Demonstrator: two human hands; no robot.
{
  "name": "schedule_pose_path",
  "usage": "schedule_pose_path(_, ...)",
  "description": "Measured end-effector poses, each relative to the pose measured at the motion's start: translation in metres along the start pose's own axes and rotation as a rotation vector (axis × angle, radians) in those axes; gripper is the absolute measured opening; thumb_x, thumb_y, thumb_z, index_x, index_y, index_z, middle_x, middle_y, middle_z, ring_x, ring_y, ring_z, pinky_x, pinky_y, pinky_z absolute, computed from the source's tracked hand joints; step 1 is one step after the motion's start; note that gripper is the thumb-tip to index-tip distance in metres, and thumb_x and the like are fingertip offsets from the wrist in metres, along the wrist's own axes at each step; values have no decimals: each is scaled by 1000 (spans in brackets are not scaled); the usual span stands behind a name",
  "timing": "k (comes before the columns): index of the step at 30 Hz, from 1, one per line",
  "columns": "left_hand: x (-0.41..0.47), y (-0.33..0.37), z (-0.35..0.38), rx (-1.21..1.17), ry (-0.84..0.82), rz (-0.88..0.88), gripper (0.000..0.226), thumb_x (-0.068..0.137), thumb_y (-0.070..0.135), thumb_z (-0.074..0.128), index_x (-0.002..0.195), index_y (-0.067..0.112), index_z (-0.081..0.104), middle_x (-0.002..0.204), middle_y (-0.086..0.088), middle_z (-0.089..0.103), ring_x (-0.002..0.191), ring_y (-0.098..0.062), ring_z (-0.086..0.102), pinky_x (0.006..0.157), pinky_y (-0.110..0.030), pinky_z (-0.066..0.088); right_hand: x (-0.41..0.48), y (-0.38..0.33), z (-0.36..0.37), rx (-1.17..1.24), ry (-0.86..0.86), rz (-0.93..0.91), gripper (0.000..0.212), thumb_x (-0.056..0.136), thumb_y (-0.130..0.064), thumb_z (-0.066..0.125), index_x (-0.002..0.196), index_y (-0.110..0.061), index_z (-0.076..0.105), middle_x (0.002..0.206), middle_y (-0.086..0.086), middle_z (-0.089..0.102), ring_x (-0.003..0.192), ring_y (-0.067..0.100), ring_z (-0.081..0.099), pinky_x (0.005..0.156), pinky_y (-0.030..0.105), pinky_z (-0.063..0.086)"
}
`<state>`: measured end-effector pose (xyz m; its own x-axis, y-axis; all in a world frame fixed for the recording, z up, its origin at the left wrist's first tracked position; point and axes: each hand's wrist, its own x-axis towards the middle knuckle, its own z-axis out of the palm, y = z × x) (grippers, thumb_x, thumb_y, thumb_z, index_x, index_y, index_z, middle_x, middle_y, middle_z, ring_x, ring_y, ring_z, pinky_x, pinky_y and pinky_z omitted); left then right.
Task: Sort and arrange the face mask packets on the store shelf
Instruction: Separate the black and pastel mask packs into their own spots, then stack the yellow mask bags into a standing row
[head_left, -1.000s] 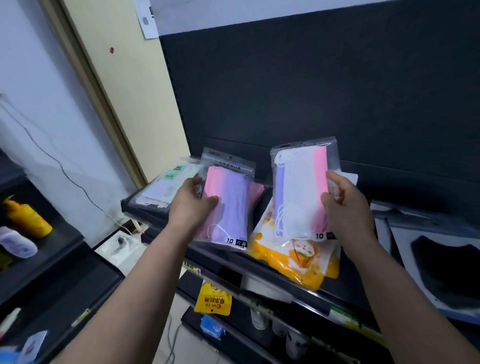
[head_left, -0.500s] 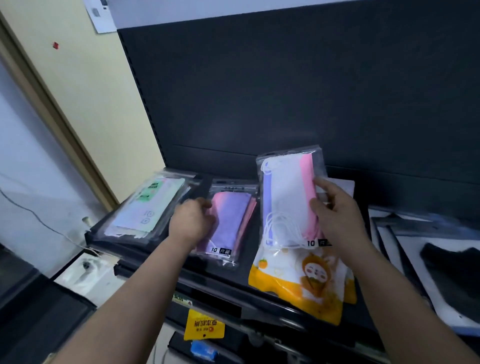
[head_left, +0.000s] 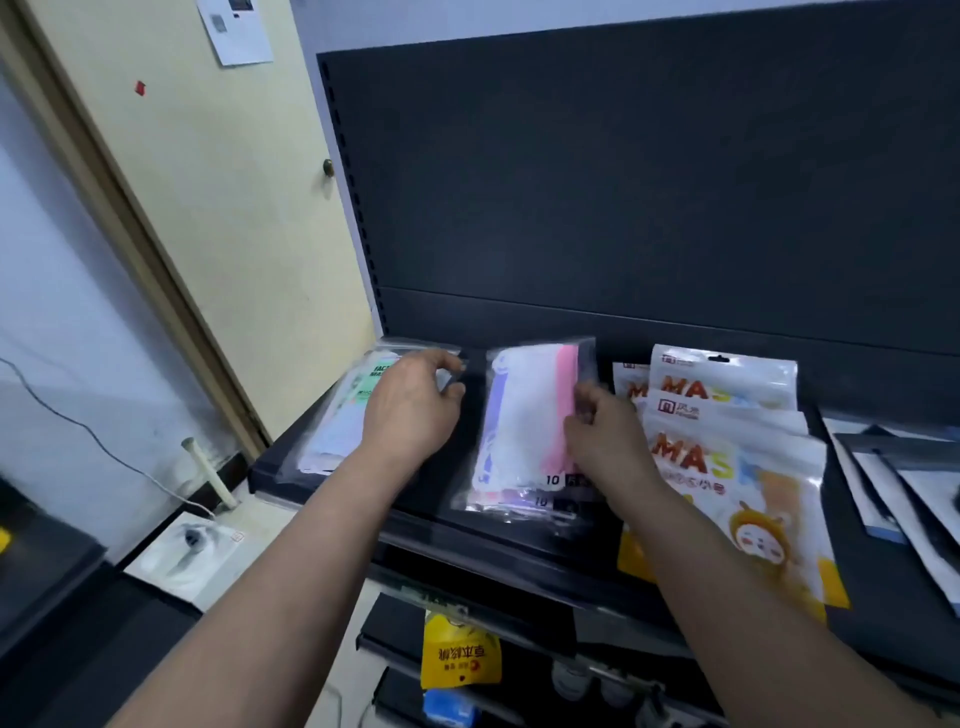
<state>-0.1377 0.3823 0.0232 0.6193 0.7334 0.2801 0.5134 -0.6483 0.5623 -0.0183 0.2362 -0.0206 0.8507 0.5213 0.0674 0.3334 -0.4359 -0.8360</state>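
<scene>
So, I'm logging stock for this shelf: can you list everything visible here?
shelf: one, black, across the middle
green-white packets: one stack, shelf's far left
pink-white-purple packets: at least two, stacked, shelf centre
MASK packets: at least three, white with orange-yellow, overlapping, right of centre
dark-and-white packets: several, far right
yellow tag: one, hanging below the shelf
door: one, cream, left
left hand: over the green-white packets, grip unclear
right hand: pinching the top pink-white-purple packet's right edge
</scene>
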Motion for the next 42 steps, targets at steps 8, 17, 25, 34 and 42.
schedule_pose_path(8, 3, 23, 12, -25, -139, 225, 28, 89, 19, 60, 116, 19, 65, 116, -3, 66, 109, -24, 60, 87, -29, 44, -37, 4, 1, -744, 50, -315, 29, 85, -11, 58, 112, -9, 67, 146, 13, 40, 136, 33, 34, 99, 41, 39)
schedule_pose_path(17, -41, 100, 68, 16, -338, 561, 29, 93, 24, 55, 121, 21, 63, 127, -3, 60, 120, -23, 50, 89, -31, 42, -101, 46, -105, -865, 197, 37, 34, 93, -27, 47, 125, -25, 55, 131, -2, 52, 126, 20, 43, 97, 34, 37)
schedule_pose_path(25, -125, 212, 125, -46, -486, 760, 23, 94, 28, 56, 116, 26, 62, 121, 3, 61, 118, -19, 51, 92, -32, 42, -175, 116, -216, -911, 249, 290, 35, 93, -31, 47, 127, -25, 53, 131, -2, 53, 122, 23, 46, 92, 38, 39)
schedule_pose_path(34, -250, 358, 192, -102, -675, 883, 27, 91, 27, 58, 116, 24, 64, 123, 5, 61, 118, -19, 52, 92, -30, 43, -270, 200, -376, -945, 331, 463, 35, 91, -30, 46, 125, -28, 54, 121, 0, 58, 116, 25, 54, 87, 38, 44)
schedule_pose_path(42, -317, 445, 233, -73, -757, 925, 26, 94, 31, 55, 119, 26, 59, 126, 6, 58, 117, -16, 51, 90, -32, 45, -321, 257, -469, -917, 388, 566, 40, 92, -29, 45, 132, -30, 49, 130, 0, 56, 120, 22, 52, 91, 39, 44)
